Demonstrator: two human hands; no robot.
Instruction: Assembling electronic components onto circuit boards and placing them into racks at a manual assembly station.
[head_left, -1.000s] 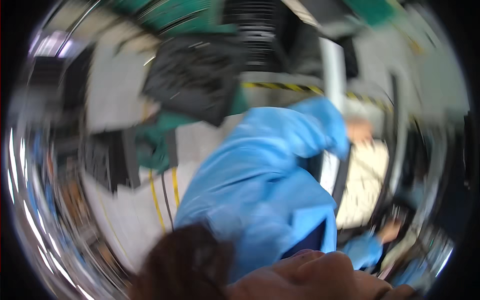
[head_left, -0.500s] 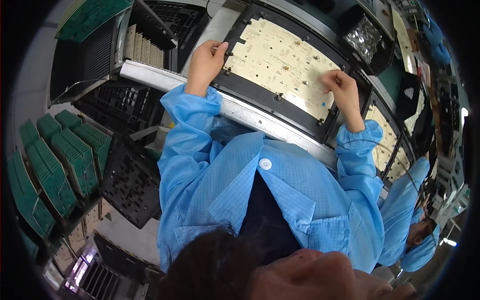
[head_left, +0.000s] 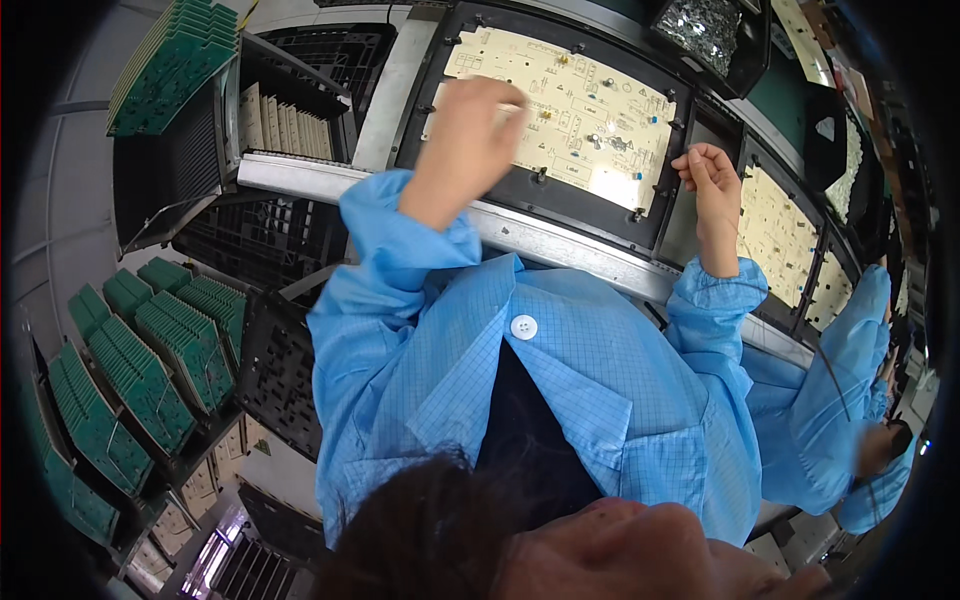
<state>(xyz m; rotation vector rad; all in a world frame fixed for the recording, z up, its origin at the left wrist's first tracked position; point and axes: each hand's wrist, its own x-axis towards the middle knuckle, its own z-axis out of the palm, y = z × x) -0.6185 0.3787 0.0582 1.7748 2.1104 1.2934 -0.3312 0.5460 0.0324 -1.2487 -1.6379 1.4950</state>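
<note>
- A worker's left hand (head_left: 463, 148), blurred, crosses the cream circuit board (head_left: 580, 115); from here, I can't tell its finger grip.
- Board lies in a black frame (head_left: 588, 210).
- Right hand (head_left: 714, 188), beside it, presses thumb and forefinger together.

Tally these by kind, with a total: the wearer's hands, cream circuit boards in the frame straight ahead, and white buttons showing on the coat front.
Hands, left hand and right hand: 2
Cream circuit board: 1
White button: 1
Total: 4

Electronics assy. workshop: cream PCB (head_left: 600, 105) by metal rail (head_left: 300, 172), racked green bds. (head_left: 145, 390), blue-smocked co-worker (head_left: 805, 450) nearby.
</note>
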